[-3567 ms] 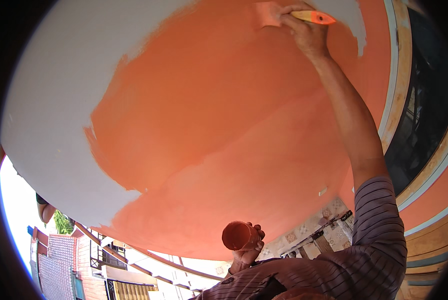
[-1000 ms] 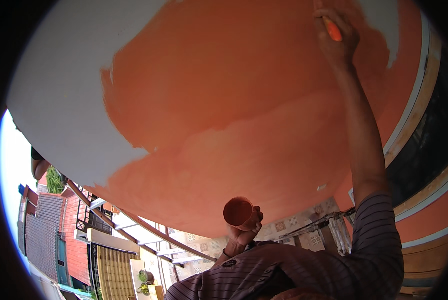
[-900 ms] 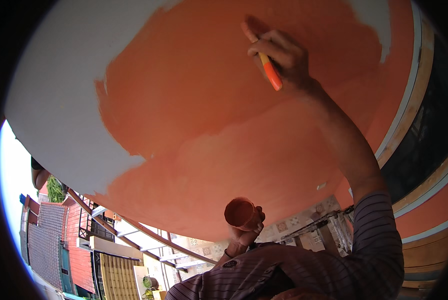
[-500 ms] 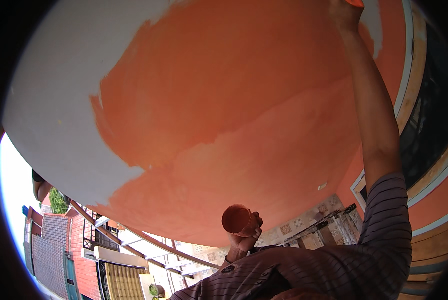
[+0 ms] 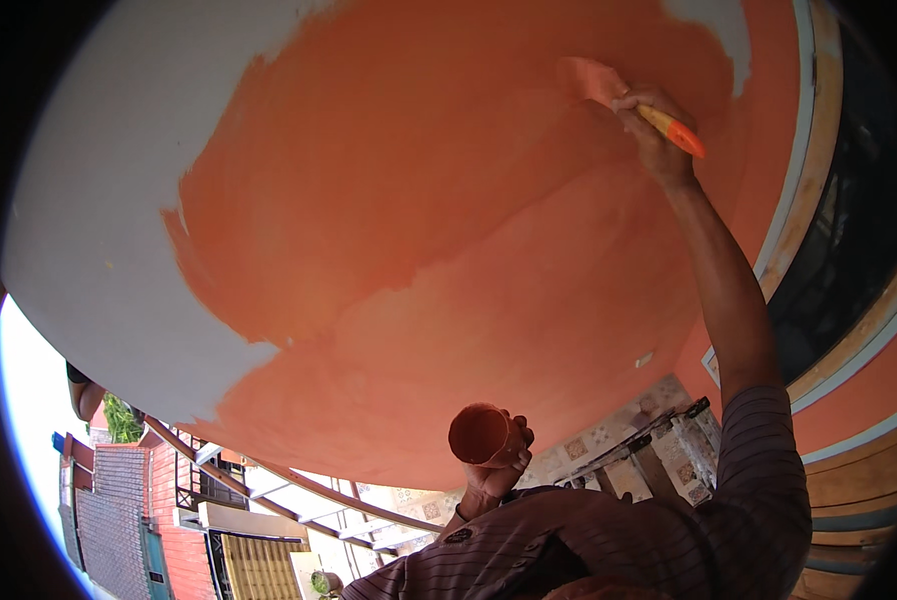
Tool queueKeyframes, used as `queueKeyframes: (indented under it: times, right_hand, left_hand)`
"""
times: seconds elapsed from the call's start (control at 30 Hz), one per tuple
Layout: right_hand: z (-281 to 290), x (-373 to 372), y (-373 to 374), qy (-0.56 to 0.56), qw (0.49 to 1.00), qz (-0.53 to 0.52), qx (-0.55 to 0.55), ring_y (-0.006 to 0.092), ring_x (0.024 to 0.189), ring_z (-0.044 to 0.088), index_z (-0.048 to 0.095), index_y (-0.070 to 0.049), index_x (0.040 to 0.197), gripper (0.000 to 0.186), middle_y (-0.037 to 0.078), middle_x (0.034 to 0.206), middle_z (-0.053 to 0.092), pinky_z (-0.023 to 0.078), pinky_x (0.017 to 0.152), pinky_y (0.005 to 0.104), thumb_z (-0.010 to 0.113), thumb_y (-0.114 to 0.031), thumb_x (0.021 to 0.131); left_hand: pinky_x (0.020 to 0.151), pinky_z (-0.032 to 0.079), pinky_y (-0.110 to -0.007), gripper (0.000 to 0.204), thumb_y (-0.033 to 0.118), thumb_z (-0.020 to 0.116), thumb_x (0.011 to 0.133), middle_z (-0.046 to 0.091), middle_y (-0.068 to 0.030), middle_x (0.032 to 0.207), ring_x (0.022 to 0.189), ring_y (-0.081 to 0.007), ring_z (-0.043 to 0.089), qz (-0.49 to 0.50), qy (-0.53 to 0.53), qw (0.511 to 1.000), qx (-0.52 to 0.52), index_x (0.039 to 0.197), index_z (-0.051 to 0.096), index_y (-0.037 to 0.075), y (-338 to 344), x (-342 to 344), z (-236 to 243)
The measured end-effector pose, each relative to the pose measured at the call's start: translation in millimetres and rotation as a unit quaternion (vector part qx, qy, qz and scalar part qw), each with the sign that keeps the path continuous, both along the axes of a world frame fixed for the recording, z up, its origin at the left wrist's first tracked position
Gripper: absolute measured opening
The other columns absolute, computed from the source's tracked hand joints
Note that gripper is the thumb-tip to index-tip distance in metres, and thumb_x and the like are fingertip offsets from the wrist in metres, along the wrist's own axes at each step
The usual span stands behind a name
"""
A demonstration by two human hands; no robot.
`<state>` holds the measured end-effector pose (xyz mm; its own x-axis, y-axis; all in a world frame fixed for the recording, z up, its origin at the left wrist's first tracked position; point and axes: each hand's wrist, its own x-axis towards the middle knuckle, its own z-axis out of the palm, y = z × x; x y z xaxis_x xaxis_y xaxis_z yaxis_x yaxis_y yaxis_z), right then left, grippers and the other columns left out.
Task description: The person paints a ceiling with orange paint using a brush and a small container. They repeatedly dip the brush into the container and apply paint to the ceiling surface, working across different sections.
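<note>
My right hand (image 5: 661, 152) grips a paintbrush (image 5: 591, 78) by its yellow and orange handle. The brush's wide bristles, coated orange, lie against the upper right of the wall (image 5: 419, 170). Orange paint covers much of this wall, darker above and paler below, with rough brushed edges beside white areas. Lower down, near my chest, my left hand (image 5: 491, 480) is wrapped round a small cup (image 5: 481, 436). Orange coats its inside; how much paint it holds, I cannot tell.
A dark window with a wooden frame (image 5: 784, 240) borders the wall on the right. Below are a patterned tile floor (image 5: 609, 432) and a wooden structure (image 5: 659, 465). A curved railing (image 5: 299, 510) runs at the lower left, with tiled roofs (image 5: 114, 510) outside.
My right hand has come down and left from the top edge, bringing the paintbrush into full view on the wall. My left hand and the cup have barely moved.
</note>
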<state>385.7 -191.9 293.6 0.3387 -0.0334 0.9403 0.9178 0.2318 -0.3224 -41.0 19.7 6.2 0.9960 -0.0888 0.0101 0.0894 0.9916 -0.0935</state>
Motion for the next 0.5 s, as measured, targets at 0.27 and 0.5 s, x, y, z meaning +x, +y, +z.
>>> queueKeyframes:
  times: [0.27, 0.5]
  right_hand:
    - [-65, -52, 57, -0.202, 0.960, -0.187, -0.042, 0.0196, 0.086, 0.068, 0.074, -0.009, 0.097, 0.020, 0.006, 0.102, 0.070, 0.055, 0.071, 0.0311, 0.078, 0.006, 0.084]
    - [-70, 5, -23, -0.006, 0.997, -0.039, -0.059, 0.0155, 0.088, 0.068, 0.074, -0.007, 0.096, 0.009, 0.003, 0.095, 0.072, 0.055, 0.076, 0.0290, 0.076, 0.001, 0.093]
  left_hand:
    - [0.099, 0.058, -0.053, 0.057, 0.044, 0.075, 0.094, 0.057, -0.0164, 0.139, 0.134, -0.0324, 0.052, 0.009, 0.018, 1.000, -0.009, 0.137, 0.064, 0.009, 2, -5, -4]
    - [0.100, 0.058, -0.053, 0.057, 0.043, 0.075, 0.094, 0.056, -0.0161, 0.140, 0.135, -0.0325, 0.051, -0.009, -0.011, 1.000, 0.009, 0.139, 0.063, 0.009, 1, 0, -5]
